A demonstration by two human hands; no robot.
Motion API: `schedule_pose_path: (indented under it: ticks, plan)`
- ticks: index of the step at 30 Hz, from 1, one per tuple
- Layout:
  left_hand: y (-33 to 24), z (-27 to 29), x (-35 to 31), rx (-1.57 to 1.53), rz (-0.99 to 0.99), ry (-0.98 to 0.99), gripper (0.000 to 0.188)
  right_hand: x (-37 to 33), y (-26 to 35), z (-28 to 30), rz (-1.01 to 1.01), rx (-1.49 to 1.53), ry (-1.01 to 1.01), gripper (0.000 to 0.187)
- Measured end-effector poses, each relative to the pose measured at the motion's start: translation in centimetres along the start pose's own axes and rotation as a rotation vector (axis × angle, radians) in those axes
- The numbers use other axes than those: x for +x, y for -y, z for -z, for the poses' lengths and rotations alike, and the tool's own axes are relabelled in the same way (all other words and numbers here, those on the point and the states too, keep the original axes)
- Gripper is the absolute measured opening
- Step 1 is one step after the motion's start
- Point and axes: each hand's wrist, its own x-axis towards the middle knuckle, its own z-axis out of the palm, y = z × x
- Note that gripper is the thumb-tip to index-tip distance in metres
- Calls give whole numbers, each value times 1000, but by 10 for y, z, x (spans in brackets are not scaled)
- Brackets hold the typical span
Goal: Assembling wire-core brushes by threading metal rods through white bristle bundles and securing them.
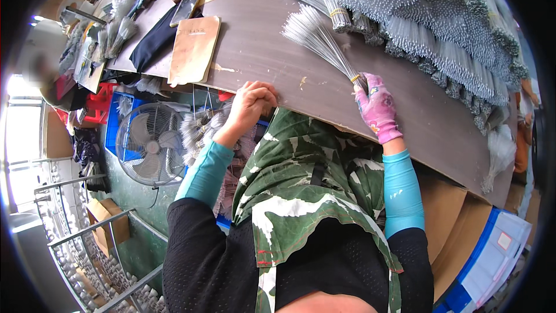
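Right hand (377, 107), in a pink glove, has its fingers closed round the narrow banded end of a wire bundle (321, 43). Bundle runs out from the grip toward 10–11 o'clock over the tabletop (260, 29), long axis roughly 10:30 to 4:30, splayed end farthest off. Left hand (252, 101) is bare, at 9 o'clock from the glove by the table edge, fingers folded in; nothing visible in it, palm side hidden. Right is clearly nearer; left is well apart from the bundle. Big bundle stack (428, 35) at 1 o'clock from the glove, notebook (194, 52) at 10 from the left.
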Motion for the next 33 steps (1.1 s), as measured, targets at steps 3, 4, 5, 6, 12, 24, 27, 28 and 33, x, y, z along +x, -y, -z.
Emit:
schedule_pose_path:
  ticks: [3, 4, 5, 6, 12, 24, 27, 28, 33]
  plan:
    - [-4, -13, -11, -221, 149, -169, 18, 1, 1, 1, 12, 6, 4, 28]
    - [-10, -18, -11, -323, 266, -247, 16, 1, -1, 1, 20, 8, 14, 28]
    - [-17, -20, -12, -426, 382, -327, 15, 1, -2, 0, 18, 23, 12, 28]
    - [-28, -19, -14, -476, 401, -253, 12, 3, -4, -1, 18, 34, 8, 29]
    - [-54, -65, -66, -490, 752, -69, 17, -1, -4, 2, 57, 43, 34, 29]
    - [-28, -148, -16, -1537, 965, 133, 37, -19, -20, 12, -24, 89, 40, 30]
    - [-24, -147, -17, -1842, 864, 66, 34, -28, -14, 22, -127, 177, 15, 29]
    - [-28, -141, -23, -1950, 906, 69, 29, -33, -14, 27, -112, 125, 1, 28]
    - [-27, -104, -52, -1862, 1005, 271, 18, -65, -9, 39, -257, 216, 35, 24]
